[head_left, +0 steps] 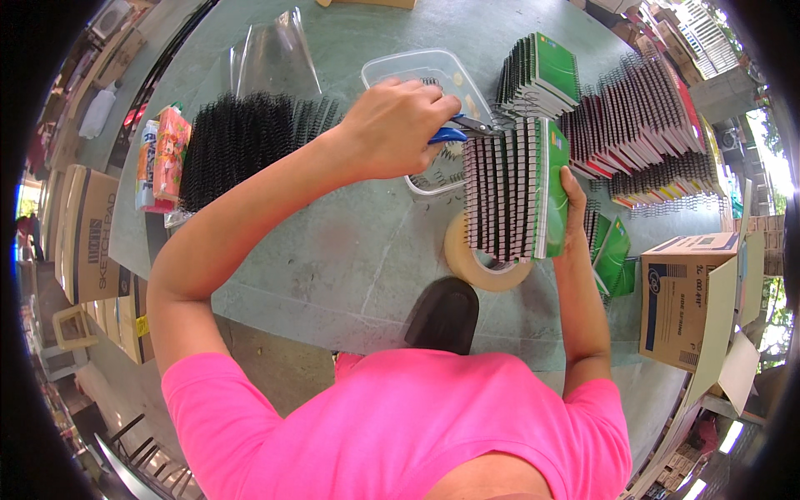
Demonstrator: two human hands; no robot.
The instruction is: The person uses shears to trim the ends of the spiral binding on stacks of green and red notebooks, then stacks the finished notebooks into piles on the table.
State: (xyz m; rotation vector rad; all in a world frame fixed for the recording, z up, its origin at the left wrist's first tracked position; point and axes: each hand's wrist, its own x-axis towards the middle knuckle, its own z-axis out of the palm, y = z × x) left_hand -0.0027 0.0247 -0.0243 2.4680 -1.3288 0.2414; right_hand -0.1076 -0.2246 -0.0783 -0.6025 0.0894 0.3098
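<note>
"Over the worktop [350, 267], left grip [398, 125]: state?"

"Closed around blue-handled pliers [450, 134]. Metal nose at the upper ends of the notebook spines, pointing right. Whether its jaws meet: cannot tell."

"Right grip [575, 200]?"

"Clamped on a stack of green spiral notebooks [557, 187], thumb on the outer cover, other fingers mostly hidden. Stack sits in front of the body, right of centre, black coils facing left."

"Just below it?"

"Tape roll [460, 254], partly hidden by the stack. Contact unclear."

"Surroundings?"

"Clear plastic tub [385, 71] by the pliers, loose coil pieces [435, 176] inside. Dense bunch of black coils [237, 146] well left. Second green stack [557, 71] farther back; red-covered notebooks [633, 121] beside it. Cardboard box [679, 308] toward the right edge."
</note>
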